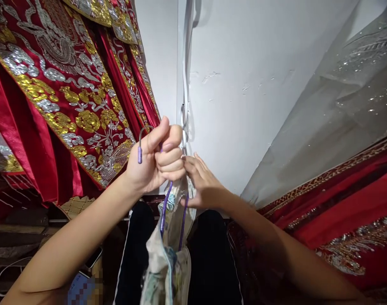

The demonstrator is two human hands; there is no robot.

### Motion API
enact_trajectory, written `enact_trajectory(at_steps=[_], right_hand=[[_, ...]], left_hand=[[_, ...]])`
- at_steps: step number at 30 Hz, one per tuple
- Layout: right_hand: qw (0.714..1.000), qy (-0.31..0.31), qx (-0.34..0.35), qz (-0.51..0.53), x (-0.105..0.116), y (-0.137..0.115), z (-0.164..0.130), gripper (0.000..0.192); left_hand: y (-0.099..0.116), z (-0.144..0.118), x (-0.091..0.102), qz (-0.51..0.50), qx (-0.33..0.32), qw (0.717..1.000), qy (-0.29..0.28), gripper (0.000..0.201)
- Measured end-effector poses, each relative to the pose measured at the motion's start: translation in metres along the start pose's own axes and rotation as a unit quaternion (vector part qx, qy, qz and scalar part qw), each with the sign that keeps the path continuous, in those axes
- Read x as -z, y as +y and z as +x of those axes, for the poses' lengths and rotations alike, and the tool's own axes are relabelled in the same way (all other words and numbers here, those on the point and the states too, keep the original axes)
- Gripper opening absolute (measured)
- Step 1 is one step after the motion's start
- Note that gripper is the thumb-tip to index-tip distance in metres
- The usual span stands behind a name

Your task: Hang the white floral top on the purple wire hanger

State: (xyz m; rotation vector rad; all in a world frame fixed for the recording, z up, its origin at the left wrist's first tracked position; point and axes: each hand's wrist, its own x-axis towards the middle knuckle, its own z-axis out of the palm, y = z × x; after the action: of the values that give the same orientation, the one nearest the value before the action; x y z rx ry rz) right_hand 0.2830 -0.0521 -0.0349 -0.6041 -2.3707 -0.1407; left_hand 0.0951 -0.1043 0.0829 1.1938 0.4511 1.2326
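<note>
My left hand point(163, 159) is closed in a fist around the upper part of a purple hanger point(164, 212), whose metal hook with a purple tip curls out beside the thumb. A pale garment with blue trim point(160, 254) hangs from the hanger, down between my legs. My right hand point(204, 180) is just to the right of the fist, fingers stretched out and thumb apart, at the upper edge of the garment. Its fingertips meet or nearly meet my left fingers; whether it touches the cloth I cannot tell.
At the left hang red costumes point(85, 101) with gold and silver embroidery. A white wall point(238, 76) with a vertical white strip point(181, 55) stands ahead. Translucent plastic sheeting point(310, 127) slants down the right, above red embroidered cloth point(346, 199). A phone-like object point(94, 257) lies lower left.
</note>
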Motion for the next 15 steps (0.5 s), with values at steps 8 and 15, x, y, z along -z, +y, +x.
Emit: enact_trajectory(at_steps=[8, 15], right_hand=[[0.963, 0.075, -0.230, -0.120, 0.062, 0.056, -0.011, 0.107], [0.941, 0.062, -0.277, -0.187, 0.069, 0.052, 0.025, 0.110]], left_hand=[[-0.015, 0.033, 0.087, -0.059, -0.072, 0.987, 0.129, 0.049], [-0.111, 0.022, 0.141, -0.054, -0.218, 0.924, 0.308, 0.055]])
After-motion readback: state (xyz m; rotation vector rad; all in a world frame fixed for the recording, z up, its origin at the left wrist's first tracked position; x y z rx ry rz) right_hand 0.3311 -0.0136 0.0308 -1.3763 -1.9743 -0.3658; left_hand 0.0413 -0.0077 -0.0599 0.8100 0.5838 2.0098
